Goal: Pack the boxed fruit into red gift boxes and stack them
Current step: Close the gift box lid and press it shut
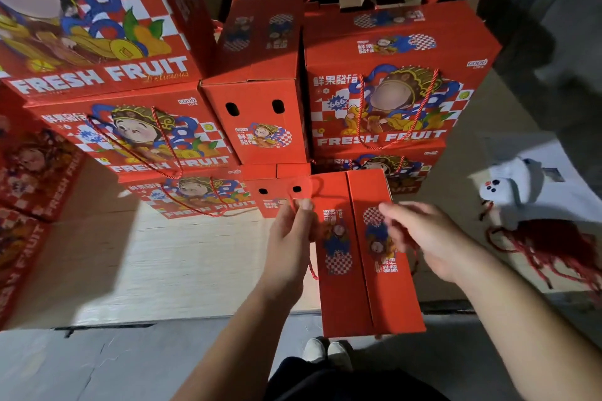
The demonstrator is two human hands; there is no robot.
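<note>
- The red gift box (361, 254), flaps closed, sits before you at the front edge of the platform (182, 270), below the stacked boxes (384, 101).
- Your left hand (290, 247) pinches the red cord handle (311, 257) at the box's left top edge, likely threading or seating it.
- Your right hand (423, 238) rests over the box's right side; its grip cannot be told.

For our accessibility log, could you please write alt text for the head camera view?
A person's left hand pinches a red cord at the edge of a closed red cardboard gift box, while the right hand reaches over its top. Behind it stand stacks of red "FRESH FRUIT" gift boxes.
</note>
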